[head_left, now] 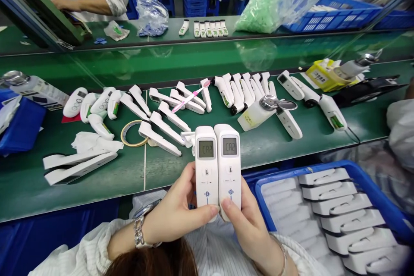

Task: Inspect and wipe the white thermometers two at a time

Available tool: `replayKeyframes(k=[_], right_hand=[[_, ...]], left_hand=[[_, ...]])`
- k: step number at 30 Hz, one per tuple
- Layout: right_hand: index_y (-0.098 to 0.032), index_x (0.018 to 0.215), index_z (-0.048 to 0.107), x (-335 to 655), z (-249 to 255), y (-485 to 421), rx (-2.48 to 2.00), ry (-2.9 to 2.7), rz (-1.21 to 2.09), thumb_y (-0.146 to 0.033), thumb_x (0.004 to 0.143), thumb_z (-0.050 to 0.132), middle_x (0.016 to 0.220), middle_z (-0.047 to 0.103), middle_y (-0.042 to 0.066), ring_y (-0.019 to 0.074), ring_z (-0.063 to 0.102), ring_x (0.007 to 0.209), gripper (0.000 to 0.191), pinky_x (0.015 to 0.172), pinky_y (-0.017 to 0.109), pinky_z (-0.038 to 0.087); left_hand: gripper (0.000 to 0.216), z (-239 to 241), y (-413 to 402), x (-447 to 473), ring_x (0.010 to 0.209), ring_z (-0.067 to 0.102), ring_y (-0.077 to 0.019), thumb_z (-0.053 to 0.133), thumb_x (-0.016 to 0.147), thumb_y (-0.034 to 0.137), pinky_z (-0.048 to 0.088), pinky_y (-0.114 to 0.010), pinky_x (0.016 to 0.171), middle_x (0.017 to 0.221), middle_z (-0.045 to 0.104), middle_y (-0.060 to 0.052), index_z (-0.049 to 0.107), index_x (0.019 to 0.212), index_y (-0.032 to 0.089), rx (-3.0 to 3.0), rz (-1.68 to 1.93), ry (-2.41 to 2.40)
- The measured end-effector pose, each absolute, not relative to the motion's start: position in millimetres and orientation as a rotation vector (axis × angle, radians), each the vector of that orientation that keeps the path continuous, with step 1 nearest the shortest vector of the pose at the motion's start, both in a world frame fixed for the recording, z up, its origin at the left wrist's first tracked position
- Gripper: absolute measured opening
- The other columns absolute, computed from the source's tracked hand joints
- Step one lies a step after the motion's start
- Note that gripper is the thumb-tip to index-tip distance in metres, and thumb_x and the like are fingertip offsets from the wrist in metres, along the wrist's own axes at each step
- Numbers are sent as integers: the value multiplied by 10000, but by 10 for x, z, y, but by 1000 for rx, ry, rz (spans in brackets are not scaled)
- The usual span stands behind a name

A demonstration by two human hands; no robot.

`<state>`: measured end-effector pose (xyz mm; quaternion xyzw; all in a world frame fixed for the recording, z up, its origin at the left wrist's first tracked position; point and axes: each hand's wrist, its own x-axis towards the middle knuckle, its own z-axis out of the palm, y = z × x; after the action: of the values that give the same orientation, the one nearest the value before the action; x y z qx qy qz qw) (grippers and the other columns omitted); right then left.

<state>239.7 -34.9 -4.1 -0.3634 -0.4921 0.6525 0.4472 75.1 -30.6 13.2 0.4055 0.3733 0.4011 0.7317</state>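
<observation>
Two white infrared thermometers stand side by side in front of me, touching along their long edges, their screens lit grey and facing me. My left hand [181,209] is closed around the left thermometer [205,181], thumb across its lower front. The right thermometer [229,177] is gripped by my right hand [249,224], with the thumb on its lower face. Both screens seem to read "CA2". Just behind them on the green bench [129,192] lie several more white thermometers [160,138] and a roll of tape [133,133]. My fingers behind the devices are mostly hidden.
A blue crate [265,207] with rows of thermometers sits at my right. On the bench are a pink toothbrush [190,95], a pump bottle [258,114], a yellow bin [326,78] and crumpled tissue [93,141]. Across the line, a co-worker's arm [87,5] shows.
</observation>
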Motion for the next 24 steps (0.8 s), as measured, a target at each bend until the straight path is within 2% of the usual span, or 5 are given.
replayKeyframes(k=[7,13,16,21,24], right_hand=[[-322,1240,446,2361,-53,-315,-951,-1182,1615,-247,891,544,1140,616,10,156,611,984,370,848,282,526],[-272,1225,448,2343,-53,-300,-1002,-1151,1638,-258,871,565,1144,615,45,197,614,1005,372,860,353,529],[-281,1206,459,2338,-23,-301,-949,-1108,1674,-248,866,573,1109,636,33,189,631,977,360,848,352,539],[-293,1216,452,2317,-20,-317,-939,-1090,1704,-224,854,587,1115,632,24,176,632,971,393,836,325,543],[-283,1259,410,2285,-53,-343,-926,-1167,1713,-208,858,571,1180,596,40,179,602,1038,438,883,326,521]], left_hand=[[625,115,-284,775,1131,541,-230,662,776,220,489,-328,882,1276,537,-55,316,1292,296,973,844,977],[641,135,-260,761,1064,584,-247,695,736,217,515,-350,838,1199,589,-57,351,1273,279,1004,780,989],[679,121,-273,752,1085,572,-240,721,714,221,504,-344,868,1208,583,-46,354,1281,291,968,792,930],[615,82,-252,791,1068,579,-220,695,744,243,494,-312,879,1212,582,-54,385,1274,261,966,910,1001],[795,79,-163,844,1046,586,-208,731,703,242,508,-291,839,1222,568,-56,269,1349,269,859,1071,1066]])
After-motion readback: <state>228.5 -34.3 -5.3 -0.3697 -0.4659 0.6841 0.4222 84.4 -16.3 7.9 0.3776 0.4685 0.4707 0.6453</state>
